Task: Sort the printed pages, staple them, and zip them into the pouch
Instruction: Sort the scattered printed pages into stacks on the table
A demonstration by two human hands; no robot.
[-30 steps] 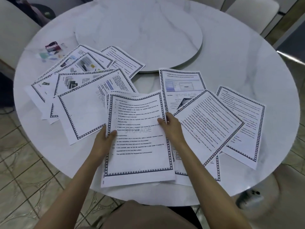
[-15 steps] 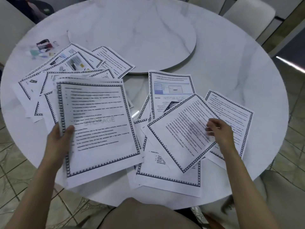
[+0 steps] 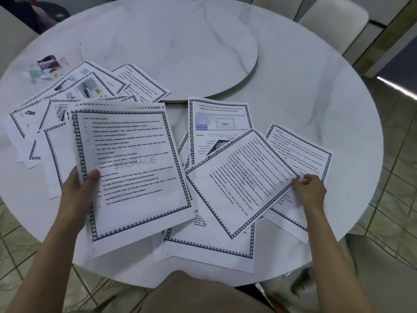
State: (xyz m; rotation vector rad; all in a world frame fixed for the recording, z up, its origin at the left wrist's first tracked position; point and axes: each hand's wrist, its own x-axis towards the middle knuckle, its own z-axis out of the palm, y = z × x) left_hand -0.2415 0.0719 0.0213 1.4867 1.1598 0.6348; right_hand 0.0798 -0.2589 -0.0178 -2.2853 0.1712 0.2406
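pages (image 3: 220,123) need lifting one by one: left hand (image 3: 79,190) grips one sheet (image 3: 133,168), right hand (image 3: 310,192) pinches the corner of the tilted sheet (image 3: 239,179); peel slowly.

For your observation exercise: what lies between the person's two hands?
In the head view: the held page in the left hand and the tilted page the right hand pinches.

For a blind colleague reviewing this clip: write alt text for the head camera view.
A person's left hand holds a printed page while the right hand pinches the corner of a tilted page, among sheets scattered over a round white table.
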